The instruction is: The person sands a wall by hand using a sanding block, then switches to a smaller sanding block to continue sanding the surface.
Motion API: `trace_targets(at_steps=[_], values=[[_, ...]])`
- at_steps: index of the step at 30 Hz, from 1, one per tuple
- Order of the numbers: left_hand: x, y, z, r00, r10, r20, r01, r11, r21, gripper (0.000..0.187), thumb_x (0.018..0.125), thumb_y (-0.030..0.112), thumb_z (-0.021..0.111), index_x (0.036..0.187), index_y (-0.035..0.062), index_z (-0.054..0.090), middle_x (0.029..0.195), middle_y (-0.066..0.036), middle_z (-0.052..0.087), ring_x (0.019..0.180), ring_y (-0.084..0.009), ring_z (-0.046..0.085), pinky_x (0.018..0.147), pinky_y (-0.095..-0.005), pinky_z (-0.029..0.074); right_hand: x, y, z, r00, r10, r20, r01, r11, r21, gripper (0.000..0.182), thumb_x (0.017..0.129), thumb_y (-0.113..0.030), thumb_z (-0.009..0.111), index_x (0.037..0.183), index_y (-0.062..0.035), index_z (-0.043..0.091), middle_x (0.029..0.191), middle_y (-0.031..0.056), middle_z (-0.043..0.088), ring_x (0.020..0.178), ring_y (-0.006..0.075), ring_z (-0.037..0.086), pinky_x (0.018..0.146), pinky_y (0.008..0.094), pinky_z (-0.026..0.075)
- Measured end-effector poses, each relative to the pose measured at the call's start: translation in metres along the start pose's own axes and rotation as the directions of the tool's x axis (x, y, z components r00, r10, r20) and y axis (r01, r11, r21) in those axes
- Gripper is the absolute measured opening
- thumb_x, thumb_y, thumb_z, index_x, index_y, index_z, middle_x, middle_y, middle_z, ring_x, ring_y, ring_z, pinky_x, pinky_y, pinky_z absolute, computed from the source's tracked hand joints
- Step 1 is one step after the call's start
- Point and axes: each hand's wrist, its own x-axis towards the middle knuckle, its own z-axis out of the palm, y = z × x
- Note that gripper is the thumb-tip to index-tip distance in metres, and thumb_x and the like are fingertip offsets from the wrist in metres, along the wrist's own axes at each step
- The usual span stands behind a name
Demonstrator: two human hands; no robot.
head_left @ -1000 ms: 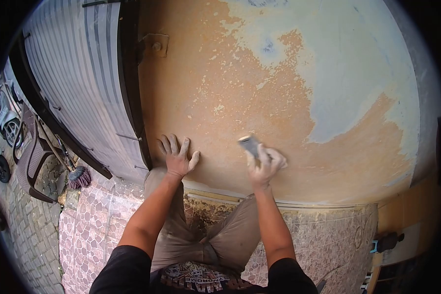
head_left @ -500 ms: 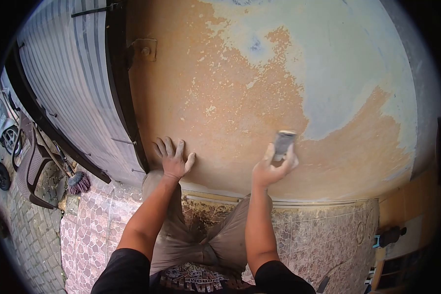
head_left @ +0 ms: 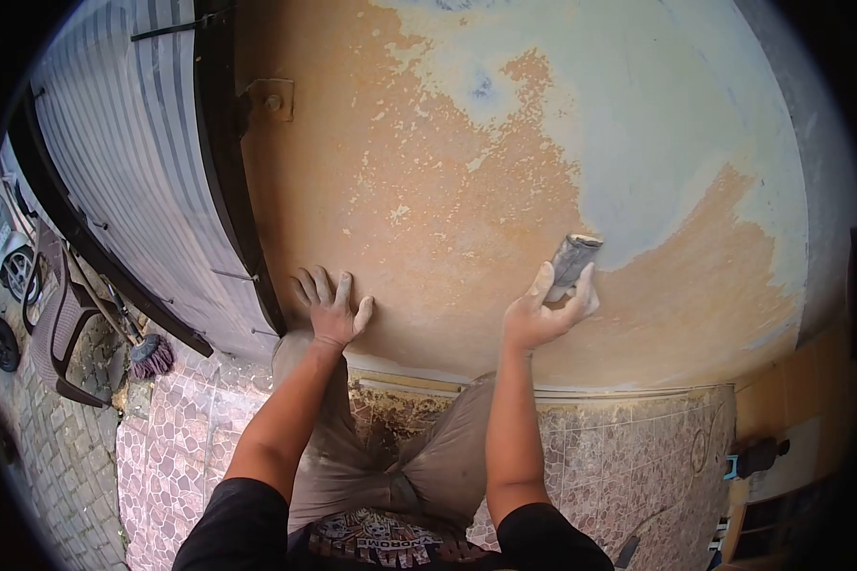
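Note:
In the head view, my left hand (head_left: 331,309) rests flat on the lower wall (head_left: 428,238), fingers spread, holding nothing. Pale dust coats its fingertips. My right hand (head_left: 543,316) grips a sanding block (head_left: 575,263) wrapped in dark grey sandpaper, with thumb and fingers on opposite sides. The block leans to the right against the wall, near the border between bare orange and pale paint (head_left: 652,162). Its face toward the wall is hidden. Ragged pale specks are scattered over the orange area to the upper left.
A corrugated sheet (head_left: 129,152) in a dark frame (head_left: 227,181) stands left of the wall. Beyond it are a brown plastic chair (head_left: 59,324), a mop (head_left: 150,356) and a motorcycle wheel (head_left: 19,271). Patterned tiles (head_left: 619,457) cover the floor. A person (head_left: 760,459) is far right.
My right hand has moved up and to the right along the wall with the sanding block, which now tilts more to the right. My left hand keeps its place on the wall.

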Motion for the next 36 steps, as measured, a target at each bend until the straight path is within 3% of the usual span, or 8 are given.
trace_targets(at_steps=[2, 4, 13, 17, 25, 28, 31, 36], values=[[-0.001, 0.000, -0.002, 1.000, -0.020, 0.013, 0.020, 1.000, 0.016, 0.079, 0.088, 0.046, 0.062, 0.153, 0.0151, 0.030, 0.161, -0.028, 0.010, 0.145, -0.0560, 0.006, 0.113, -0.0711, 0.005, -0.057, 0.017, 0.021, 0.991, -0.132, 0.018, 0.126, 0.973, 0.196, 0.059, 0.080, -0.024, 0.081, 0.132, -0.0087, 0.057, 0.106, 0.0032, 0.052, 0.102, 0.0232, 0.048, 0.095, 0.0425, 0.033], [-0.001, 0.002, -0.004, 1.000, -0.020, 0.020, 0.020, 1.000, 0.009, 0.079, 0.088, 0.046, 0.062, 0.153, 0.0153, 0.030, 0.161, -0.028, 0.009, 0.145, -0.0559, 0.005, 0.113, -0.0710, 0.004, -0.092, 0.014, -0.007, 0.648, -0.564, 0.513, 0.621, 0.780, 0.073, 0.057, 0.082, -0.026, 0.080, 0.134, -0.0210, 0.059, 0.105, 0.0011, 0.050, 0.102, 0.0221, 0.046, 0.093, 0.0405, 0.033], [0.001, 0.001, -0.004, 1.000, -0.005, 0.020, 0.004, 1.000, 0.017, 0.081, 0.086, 0.046, 0.063, 0.153, 0.0147, 0.030, 0.161, -0.028, 0.009, 0.145, -0.0572, 0.005, 0.113, -0.0715, 0.005, -0.032, -0.009, 0.018, 0.997, 0.019, -0.074, -0.011, 0.994, 0.107, 0.056, 0.089, -0.012, 0.073, 0.139, -0.0016, 0.049, 0.112, 0.0141, 0.047, 0.103, 0.0264, 0.049, 0.077, 0.0402, 0.048], [-0.001, 0.002, -0.002, 1.000, -0.009, 0.004, 0.009, 1.000, 0.017, 0.081, 0.086, 0.046, 0.064, 0.152, 0.0142, 0.031, 0.160, -0.029, 0.010, 0.144, -0.0579, 0.006, 0.113, -0.0714, 0.005, -0.103, 0.013, -0.012, 0.678, -0.550, 0.488, 0.617, 0.787, 0.030, 0.056, 0.082, -0.024, 0.080, 0.133, -0.0134, 0.058, 0.111, 0.0038, 0.048, 0.104, 0.0233, 0.047, 0.092, 0.0440, 0.036], [-0.003, -0.001, 0.001, 1.000, 0.004, 0.007, -0.004, 1.000, 0.001, 0.082, 0.085, 0.045, 0.065, 0.153, 0.0157, 0.030, 0.161, -0.028, 0.010, 0.144, -0.0581, 0.006, 0.112, -0.0720, 0.004, 0.000, -0.019, 0.005, 0.973, 0.207, -0.103, -0.208, 0.978, -0.003, 0.049, 0.093, -0.014, 0.068, 0.136, -0.0014, 0.051, 0.112, 0.0095, 0.049, 0.100, 0.0233, 0.051, 0.075, 0.0367, 0.052], [-0.005, 0.001, 0.001, 0.998, -0.067, 0.009, 0.067, 0.998, 0.000, 0.065, 0.081, 0.048, 0.067, 0.135, 0.0153, 0.050, 0.153, -0.027, 0.024, 0.138, -0.0596, 0.020, 0.108, -0.0751, 0.010, -0.085, 0.014, -0.003, 0.762, -0.540, 0.357, 0.578, 0.816, 0.000, 0.052, 0.084, -0.022, 0.078, 0.132, -0.0172, 0.059, 0.110, 0.0022, 0.049, 0.100, 0.0177, 0.050, 0.094, 0.0399, 0.035], [-0.004, 0.001, -0.001, 0.998, -0.066, 0.022, 0.066, 0.998, -0.001, 0.063, 0.082, 0.048, 0.066, 0.134, 0.0148, 0.051, 0.151, -0.029, 0.026, 0.136, -0.0606, 0.021, 0.107, -0.0764, 0.011, -0.087, 0.011, -0.019, 0.661, -0.500, 0.559, 0.555, 0.828, 0.085, 0.055, 0.076, -0.024, 0.083, 0.127, -0.0254, 0.062, 0.110, -0.0009, 0.048, 0.102, 0.0156, 0.047, 0.098, 0.0382, 0.025], [-0.006, 0.001, -0.003, 0.998, -0.047, 0.045, 0.047, 0.999, 0.000, 0.071, 0.085, 0.047, 0.064, 0.144, 0.0149, 0.040, 0.155, -0.030, 0.018, 0.140, -0.0601, 0.013, 0.109, -0.0744, 0.008, -0.007, -0.021, 0.003, 0.998, 0.063, 0.007, -0.063, 0.998, -0.009, 0.055, 0.087, -0.018, 0.075, 0.135, -0.0050, 0.053, 0.110, 0.0105, 0.047, 0.100, 0.0239, 0.049, 0.087, 0.0419, 0.043]])
